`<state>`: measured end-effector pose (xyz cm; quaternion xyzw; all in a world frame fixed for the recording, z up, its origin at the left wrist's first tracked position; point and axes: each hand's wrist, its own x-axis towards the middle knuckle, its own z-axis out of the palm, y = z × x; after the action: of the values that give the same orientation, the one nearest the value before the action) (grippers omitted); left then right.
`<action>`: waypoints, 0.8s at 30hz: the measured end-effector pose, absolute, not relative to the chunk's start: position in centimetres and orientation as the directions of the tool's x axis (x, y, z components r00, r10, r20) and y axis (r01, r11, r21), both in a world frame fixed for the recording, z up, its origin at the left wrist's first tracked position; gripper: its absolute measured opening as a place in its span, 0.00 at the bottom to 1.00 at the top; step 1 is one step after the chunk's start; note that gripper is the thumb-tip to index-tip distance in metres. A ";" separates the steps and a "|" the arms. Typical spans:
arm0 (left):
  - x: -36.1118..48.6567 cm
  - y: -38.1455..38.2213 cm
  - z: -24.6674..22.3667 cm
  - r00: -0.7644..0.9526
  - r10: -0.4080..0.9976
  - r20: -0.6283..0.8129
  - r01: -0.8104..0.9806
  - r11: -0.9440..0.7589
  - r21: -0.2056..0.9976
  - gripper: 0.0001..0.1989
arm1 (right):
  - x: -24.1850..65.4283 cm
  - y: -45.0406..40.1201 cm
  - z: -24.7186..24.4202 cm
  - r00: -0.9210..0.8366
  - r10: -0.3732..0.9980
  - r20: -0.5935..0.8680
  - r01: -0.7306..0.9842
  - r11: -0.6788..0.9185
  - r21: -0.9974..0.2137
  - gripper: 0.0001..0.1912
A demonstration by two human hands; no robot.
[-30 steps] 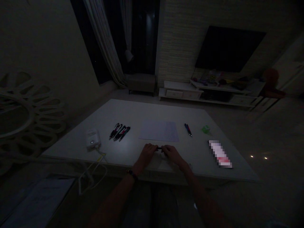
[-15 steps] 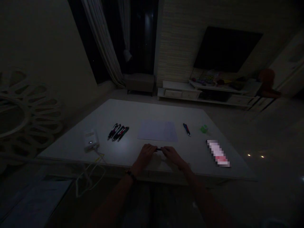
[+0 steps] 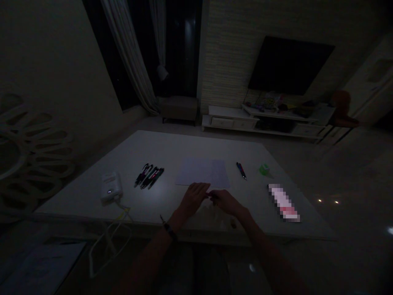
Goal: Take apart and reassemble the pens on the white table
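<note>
In the dim light, a short stretch of a thin, dark pen (image 3: 208, 195) shows between my hands, just above the table's near side. My right hand (image 3: 225, 201) is closed around its right end. The left end disappears at my left hand (image 3: 193, 199), whose fingers lie together and point right over it, seemingly gripping it. A printed sheet of paper (image 3: 202, 171) lies just beyond my hands. Several pens (image 3: 149, 176) sit in a group to the left. To the right of the sheet are a couple more pens (image 3: 241, 171).
On the white table (image 3: 196, 143), a phone (image 3: 283, 203) and a small green object (image 3: 264, 169) lie at the right. A white box (image 3: 111, 186) with a cable (image 3: 123, 217) stands at the left. A small dark thing (image 3: 233, 223) is by my right forearm.
My left fingers have straightened and reach further right over the pen. My right hand has turned around its end. The view has shifted slightly.
</note>
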<state>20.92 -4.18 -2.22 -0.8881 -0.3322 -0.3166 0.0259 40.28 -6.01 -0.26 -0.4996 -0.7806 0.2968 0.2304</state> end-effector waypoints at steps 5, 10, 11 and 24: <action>17.2 -0.6 -1.8 0.411 0.700 0.584 0.748 -0.625 0.222 0.20 | 42.7 -3.6 -1.0 -0.158 0.987 0.025 0.166 0.052 -0.985 0.11; 14.5 2.1 -5.1 0.365 0.778 0.511 0.815 -0.533 0.230 0.19 | 42.3 0.5 -1.3 -0.038 0.999 -0.015 -0.294 -0.026 -0.956 0.08; 14.5 2.2 -5.5 0.354 0.787 0.505 0.824 -0.518 0.230 0.19 | 42.1 1.4 -1.1 -0.033 0.999 -0.020 -0.377 -0.031 -0.926 0.09; 14.9 2.0 -5.1 0.338 0.808 0.483 0.820 -0.505 0.270 0.15 | 44.7 10.6 2.7 -0.220 0.976 0.004 -0.745 -0.165 -0.646 0.28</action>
<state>14.87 1.97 -5.08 -0.8179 -0.4976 -0.2886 0.0107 44.68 10.61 2.71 -0.2133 -0.2697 0.7329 0.5870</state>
